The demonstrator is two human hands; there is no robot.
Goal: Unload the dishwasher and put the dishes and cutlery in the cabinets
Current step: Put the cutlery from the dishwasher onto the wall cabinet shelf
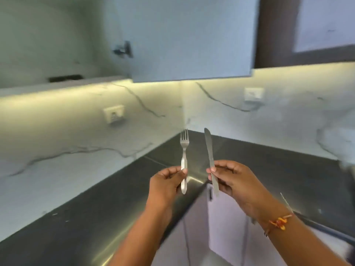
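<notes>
My left hand pinches a silver fork by its handle, tines pointing up. A silver table knife stands nearly upright in my right hand, gripped at the handle with the blade tip up. Both pieces are held side by side, a little apart, above the inner corner of a dark countertop. An open upper cabinet door hangs straight ahead above them. The dishwasher is not in view.
A white marble backsplash runs along both walls, with a socket at the left and another at the right. Light lower cabinet fronts sit below the counter corner. A dark-framed upper unit is at the top right.
</notes>
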